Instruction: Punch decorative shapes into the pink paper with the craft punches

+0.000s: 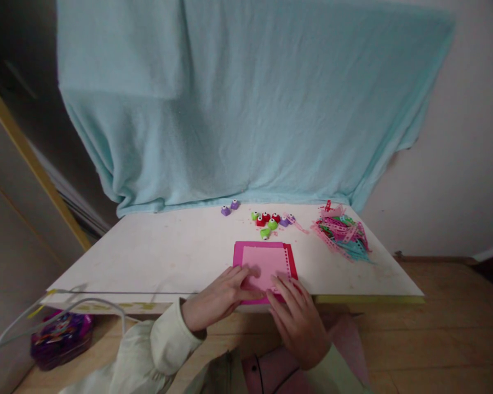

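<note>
A: Hands?
B: Left hand (pixel 219 298) and right hand (pixel 298 320) both lie flat on the pink paper stack (pixel 265 268), fingers spread loosely, pressing down, clamped on nothing.
A: Where is the stack?
B: At the near edge of the white table (pixel 148 257), lighter sheet on a darker one, a punched strip along its right side.
A: Beyond the stack?
B: Small craft punches (pixel 268 221), red, green and purple, just behind it; two purple ones (pixel 229 208) farther left. Heap of punched paper strips (pixel 343 232) to the stack's far right. Light blue cloth (pixel 246 109) hangs behind the table.
</note>
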`<state>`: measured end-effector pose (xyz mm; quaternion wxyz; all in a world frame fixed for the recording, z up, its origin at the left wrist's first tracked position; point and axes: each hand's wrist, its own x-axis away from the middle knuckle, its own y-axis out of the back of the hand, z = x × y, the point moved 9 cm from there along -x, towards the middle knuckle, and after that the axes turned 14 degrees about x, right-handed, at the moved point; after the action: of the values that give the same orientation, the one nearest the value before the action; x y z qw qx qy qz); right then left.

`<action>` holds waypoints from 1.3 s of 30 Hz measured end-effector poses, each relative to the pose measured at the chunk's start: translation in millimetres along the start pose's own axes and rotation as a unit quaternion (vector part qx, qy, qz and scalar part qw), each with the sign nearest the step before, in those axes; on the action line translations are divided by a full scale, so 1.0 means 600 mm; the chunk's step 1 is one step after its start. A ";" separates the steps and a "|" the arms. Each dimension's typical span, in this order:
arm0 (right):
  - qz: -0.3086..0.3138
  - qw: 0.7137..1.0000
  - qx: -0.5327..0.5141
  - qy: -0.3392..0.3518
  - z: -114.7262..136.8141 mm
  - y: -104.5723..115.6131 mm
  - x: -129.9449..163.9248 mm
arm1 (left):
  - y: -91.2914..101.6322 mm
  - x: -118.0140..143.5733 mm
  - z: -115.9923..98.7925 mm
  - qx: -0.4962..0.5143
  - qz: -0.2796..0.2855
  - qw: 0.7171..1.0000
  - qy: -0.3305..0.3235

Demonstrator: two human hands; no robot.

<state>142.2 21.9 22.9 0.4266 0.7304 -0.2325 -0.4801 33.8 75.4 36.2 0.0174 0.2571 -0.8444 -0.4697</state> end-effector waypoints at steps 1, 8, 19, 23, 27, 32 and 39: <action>0.006 1.000 -0.001 0.009 0.006 -0.001 0.003 | -0.001 0.000 0.000 -0.003 0.002 1.000 0.000; 0.012 1.000 0.001 0.013 -0.015 0.005 0.025 | -0.001 0.006 -0.007 -0.029 -0.005 1.000 0.000; 0.016 0.999 -0.011 -0.031 -0.063 -0.004 0.070 | 0.008 0.061 0.010 -0.066 -0.021 0.998 0.008; 0.017 0.999 -0.019 -0.035 -0.064 -0.005 0.071 | 0.014 0.078 0.020 -0.075 -0.015 0.997 0.016; 0.009 0.999 -0.022 -0.039 -0.065 -0.004 0.070 | 0.019 0.090 0.025 -0.064 -0.021 0.998 0.005; 0.003 0.999 -0.025 -0.042 -0.063 -0.003 0.071 | 0.020 0.095 0.025 -0.038 -0.018 0.999 0.004; -0.007 0.999 -0.018 -0.041 -0.063 0.000 0.070 | 0.034 0.096 0.041 0.045 -0.148 0.985 0.070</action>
<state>194.4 5.7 8.7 0.4262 0.7039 -0.2363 -0.5168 -31.3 77.2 26.5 -0.0048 0.4120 -0.8140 -0.4095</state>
